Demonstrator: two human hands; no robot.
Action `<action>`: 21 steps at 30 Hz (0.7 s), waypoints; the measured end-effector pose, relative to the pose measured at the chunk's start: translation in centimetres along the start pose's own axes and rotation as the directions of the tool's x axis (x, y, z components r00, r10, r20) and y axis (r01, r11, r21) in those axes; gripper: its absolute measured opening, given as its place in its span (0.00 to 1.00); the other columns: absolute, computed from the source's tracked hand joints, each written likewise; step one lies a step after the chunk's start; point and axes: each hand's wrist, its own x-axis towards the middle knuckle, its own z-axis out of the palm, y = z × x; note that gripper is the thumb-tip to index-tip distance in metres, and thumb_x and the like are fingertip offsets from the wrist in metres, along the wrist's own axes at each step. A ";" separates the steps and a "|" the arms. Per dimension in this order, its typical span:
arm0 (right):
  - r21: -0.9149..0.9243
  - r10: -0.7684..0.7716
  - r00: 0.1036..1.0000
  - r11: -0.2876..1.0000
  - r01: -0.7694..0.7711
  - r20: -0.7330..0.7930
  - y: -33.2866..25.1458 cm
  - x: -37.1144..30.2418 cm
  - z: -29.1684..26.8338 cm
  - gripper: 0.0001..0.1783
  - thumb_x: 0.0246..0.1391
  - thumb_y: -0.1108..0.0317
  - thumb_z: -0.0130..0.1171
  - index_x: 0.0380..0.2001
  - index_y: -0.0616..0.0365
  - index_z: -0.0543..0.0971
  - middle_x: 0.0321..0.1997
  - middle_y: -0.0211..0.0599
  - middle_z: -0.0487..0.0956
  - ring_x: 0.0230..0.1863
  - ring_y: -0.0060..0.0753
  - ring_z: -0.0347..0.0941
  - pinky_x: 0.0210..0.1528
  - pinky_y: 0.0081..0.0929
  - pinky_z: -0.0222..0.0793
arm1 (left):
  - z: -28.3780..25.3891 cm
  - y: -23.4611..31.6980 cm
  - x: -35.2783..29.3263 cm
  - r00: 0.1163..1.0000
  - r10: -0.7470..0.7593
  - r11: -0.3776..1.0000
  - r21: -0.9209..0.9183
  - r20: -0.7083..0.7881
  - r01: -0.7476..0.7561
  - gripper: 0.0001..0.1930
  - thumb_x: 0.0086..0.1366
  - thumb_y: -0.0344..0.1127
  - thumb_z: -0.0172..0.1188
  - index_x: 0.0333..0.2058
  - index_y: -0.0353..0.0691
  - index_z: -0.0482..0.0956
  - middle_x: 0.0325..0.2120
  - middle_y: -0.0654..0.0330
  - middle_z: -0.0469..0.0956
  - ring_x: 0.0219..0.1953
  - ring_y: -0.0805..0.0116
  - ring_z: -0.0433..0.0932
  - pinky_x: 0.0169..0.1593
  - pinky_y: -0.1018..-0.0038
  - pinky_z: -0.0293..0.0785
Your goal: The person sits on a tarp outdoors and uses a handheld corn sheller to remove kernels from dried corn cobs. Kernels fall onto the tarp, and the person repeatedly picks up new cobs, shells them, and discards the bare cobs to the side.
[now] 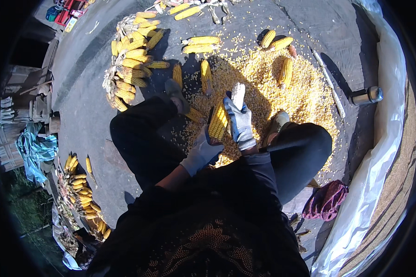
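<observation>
My left hand (pixel 202 150), in a pale work glove, is wrapped round the lower end of a yellow corn ear (pixel 218 122). Its kernels face up, and a dark edge runs along its left side. Close beside it, my right hand (pixel 241 123), in a white and blue glove, grips a pale, bare corncob (pixel 238 94) that points away from me. I cannot tell whether the cob touches the ear. Loose kernels (pixel 309 92) lie heaped between and beyond my legs, with a whole ear (pixel 286 71) on top.
Husked ears (pixel 134 60) are bunched at the far left, others (pixel 81 189) at the near left. On the right are a stick (pixel 329 82), a metal flask (pixel 366 95), a maroon cloth bag (pixel 327 200) and plastic sheeting (pixel 388 101). Two ears (pixel 201 45) lie ahead.
</observation>
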 end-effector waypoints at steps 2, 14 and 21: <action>-0.256 -0.086 0.995 0.964 0.071 -0.047 1.2 0.0 -0.5 0.12 0.50 0.77 0.60 0.40 0.63 0.75 0.34 0.32 0.78 0.29 0.19 0.72 0.32 0.15 0.68 | -0.6 2.1 -0.6 0.934 -0.302 0.834 -0.423 0.189 0.355 0.33 0.51 0.31 0.66 0.55 0.34 0.61 0.31 0.57 0.76 0.26 0.72 0.76 0.28 0.77 0.74; -0.285 -0.109 0.968 0.958 0.042 -0.226 2.3 1.4 -2.0 0.09 0.48 0.72 0.65 0.32 0.64 0.78 0.28 0.28 0.77 0.26 0.17 0.71 0.28 0.15 0.65 | -2.2 0.4 -2.0 0.905 -0.273 0.817 -0.418 0.327 0.397 0.30 0.51 0.28 0.65 0.53 0.34 0.63 0.36 0.57 0.75 0.36 0.73 0.75 0.36 0.76 0.74; 0.130 0.282 0.954 0.955 -0.268 -0.104 -1.6 -0.2 1.1 0.16 0.54 0.61 0.60 0.36 0.65 0.76 0.35 0.37 0.79 0.32 0.26 0.75 0.35 0.23 0.71 | -1.4 -1.5 -1.8 0.997 -0.036 0.985 -0.167 0.075 0.048 0.31 0.51 0.28 0.64 0.53 0.34 0.61 0.39 0.55 0.74 0.39 0.68 0.76 0.41 0.74 0.74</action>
